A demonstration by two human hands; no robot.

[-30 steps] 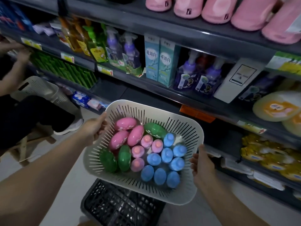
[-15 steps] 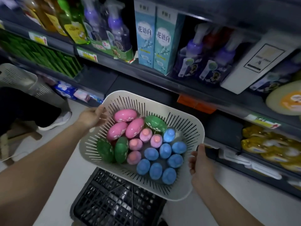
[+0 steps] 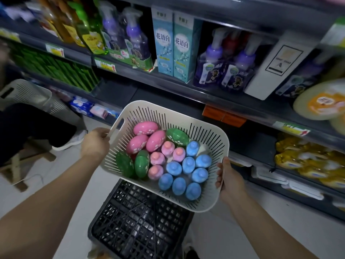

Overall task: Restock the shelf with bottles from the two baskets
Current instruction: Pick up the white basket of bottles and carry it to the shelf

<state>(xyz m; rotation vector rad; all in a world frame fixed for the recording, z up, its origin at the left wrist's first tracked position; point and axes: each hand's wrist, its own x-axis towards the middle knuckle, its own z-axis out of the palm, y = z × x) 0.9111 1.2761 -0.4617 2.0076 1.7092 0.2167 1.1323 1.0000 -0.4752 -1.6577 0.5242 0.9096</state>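
Observation:
A white slotted basket (image 3: 202, 132) is held in the air in front of the shelf. My left hand (image 3: 95, 143) grips its left rim and my right hand (image 3: 228, 177) grips its right rim. Inside lie several blue bottles (image 3: 188, 165), several small pink bottles (image 3: 168, 147), pink oval bottles (image 3: 145, 128) and green oval bottles (image 3: 141, 163). The dark shelf (image 3: 186, 85) behind it carries purple pump bottles (image 3: 211, 62) and teal boxes (image 3: 172, 43).
A black plastic crate (image 3: 138, 221) stands upturned on the floor right under the basket. At the left a seated person's leg and white shoe (image 3: 72, 141) are beside another white basket (image 3: 26, 94). Yellow packs (image 3: 308, 161) fill the lower right shelf.
The view has closed in on the shelf and tilted down. The basket stays in both hands, now a little nearer the shelf, above the black crate.

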